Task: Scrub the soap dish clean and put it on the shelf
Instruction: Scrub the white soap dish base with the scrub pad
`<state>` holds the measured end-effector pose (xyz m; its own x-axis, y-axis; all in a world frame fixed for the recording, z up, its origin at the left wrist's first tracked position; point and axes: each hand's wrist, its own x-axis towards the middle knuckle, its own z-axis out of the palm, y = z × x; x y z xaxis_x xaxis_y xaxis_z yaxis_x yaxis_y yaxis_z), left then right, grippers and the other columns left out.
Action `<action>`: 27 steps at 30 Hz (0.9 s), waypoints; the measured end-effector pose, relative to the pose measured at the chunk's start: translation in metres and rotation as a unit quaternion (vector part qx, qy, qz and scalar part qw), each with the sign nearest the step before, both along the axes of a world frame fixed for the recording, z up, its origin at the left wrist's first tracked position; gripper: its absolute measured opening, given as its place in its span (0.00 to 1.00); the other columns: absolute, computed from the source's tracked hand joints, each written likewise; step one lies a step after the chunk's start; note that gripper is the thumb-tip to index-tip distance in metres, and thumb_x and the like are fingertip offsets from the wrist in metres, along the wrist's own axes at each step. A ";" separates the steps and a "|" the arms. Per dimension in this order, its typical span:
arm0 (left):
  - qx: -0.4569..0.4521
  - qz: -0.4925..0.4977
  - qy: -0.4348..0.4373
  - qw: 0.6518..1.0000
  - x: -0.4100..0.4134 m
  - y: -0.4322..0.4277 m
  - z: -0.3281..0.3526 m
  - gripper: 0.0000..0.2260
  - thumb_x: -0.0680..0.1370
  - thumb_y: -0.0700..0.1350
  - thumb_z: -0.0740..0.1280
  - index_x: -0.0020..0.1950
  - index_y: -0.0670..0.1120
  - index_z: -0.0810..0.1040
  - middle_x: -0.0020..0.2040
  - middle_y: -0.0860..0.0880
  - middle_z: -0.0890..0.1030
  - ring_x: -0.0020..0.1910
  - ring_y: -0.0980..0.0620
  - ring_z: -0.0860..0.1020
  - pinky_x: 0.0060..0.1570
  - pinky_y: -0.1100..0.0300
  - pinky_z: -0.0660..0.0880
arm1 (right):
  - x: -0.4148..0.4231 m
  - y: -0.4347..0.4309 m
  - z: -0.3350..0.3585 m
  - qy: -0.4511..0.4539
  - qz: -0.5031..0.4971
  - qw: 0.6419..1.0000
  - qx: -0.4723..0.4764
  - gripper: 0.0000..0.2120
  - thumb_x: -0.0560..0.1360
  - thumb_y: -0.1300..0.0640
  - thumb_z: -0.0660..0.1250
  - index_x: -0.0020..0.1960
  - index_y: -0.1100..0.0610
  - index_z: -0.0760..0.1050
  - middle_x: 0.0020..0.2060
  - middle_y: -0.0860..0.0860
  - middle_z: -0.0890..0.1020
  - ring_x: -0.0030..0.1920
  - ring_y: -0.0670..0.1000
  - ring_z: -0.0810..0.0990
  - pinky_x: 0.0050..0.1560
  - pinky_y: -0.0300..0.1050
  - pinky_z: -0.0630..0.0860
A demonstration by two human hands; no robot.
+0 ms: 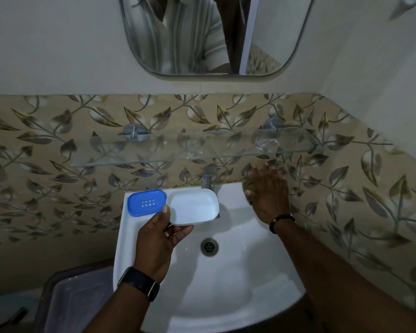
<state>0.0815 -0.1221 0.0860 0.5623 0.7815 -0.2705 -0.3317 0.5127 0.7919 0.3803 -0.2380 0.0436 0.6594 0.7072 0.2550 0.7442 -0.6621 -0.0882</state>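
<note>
My left hand (160, 233) holds the white soap dish tray (193, 206) by its near left edge, level over the back of the sink, just under the tap (208, 176). The blue perforated soap dish insert (146, 202) lies on the sink's back left corner, touching the white tray. My right hand (268, 195) is flat on the sink's back right corner, fingers spread toward the wall; something yellowish-green shows under its fingers, mostly hidden. The glass shelf (178, 155) hangs on the wall above the tap.
The white sink (226, 296) has its drain (209, 246) in the middle. A mirror (202, 34) hangs above. A dark bin with a clear lid (77, 301) stands on the floor at the left. A side wall closes in on the right.
</note>
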 end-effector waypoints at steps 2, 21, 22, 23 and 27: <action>-0.004 0.000 -0.002 1.000 0.001 -0.002 -0.001 0.18 0.77 0.51 0.67 0.64 0.44 0.82 0.61 0.38 0.84 0.55 0.38 0.83 0.55 0.43 0.82 | 0.011 0.004 -0.010 0.025 -0.022 0.999 -0.008 0.39 0.77 0.41 0.65 0.82 0.49 0.51 0.80 0.59 0.54 0.79 0.62 0.53 0.76 0.64 0.55; 0.008 0.028 0.012 0.999 0.008 -0.011 -0.007 0.17 0.76 0.51 0.68 0.61 0.46 0.84 0.61 0.39 0.84 0.55 0.38 0.83 0.50 0.44 0.84 | 0.024 0.009 -0.053 0.065 -0.025 0.998 -0.008 0.22 0.78 0.66 0.62 0.71 0.55 0.74 0.65 0.60 0.78 0.63 0.67 0.74 0.66 0.63 0.71; 0.009 0.031 0.012 0.999 0.008 -0.013 -0.006 0.15 0.76 0.50 0.68 0.58 0.47 0.86 0.60 0.38 0.85 0.55 0.37 0.83 0.51 0.43 0.84 | 0.023 0.008 -0.053 0.076 -0.015 0.997 0.026 0.21 0.77 0.69 0.63 0.69 0.58 0.76 0.65 0.62 0.79 0.64 0.67 0.75 0.69 0.64 0.69; 0.006 0.031 0.010 0.999 0.008 -0.015 -0.004 0.13 0.76 0.50 0.68 0.56 0.48 0.87 0.59 0.38 0.85 0.55 0.37 0.82 0.52 0.42 0.83 | 0.022 0.006 -0.052 0.093 -0.008 0.994 0.053 0.21 0.76 0.71 0.64 0.67 0.60 0.78 0.64 0.63 0.80 0.65 0.67 0.75 0.71 0.63 0.68; -0.009 0.043 0.010 0.999 0.005 -0.018 -0.001 0.12 0.77 0.48 0.68 0.53 0.44 0.87 0.58 0.31 0.83 0.54 0.36 0.78 0.57 0.38 0.80 | 0.000 0.005 -0.032 0.218 -0.063 0.953 0.200 0.14 0.78 0.69 0.63 0.61 0.62 0.79 0.53 0.62 0.83 0.56 0.65 0.80 0.58 0.55 0.76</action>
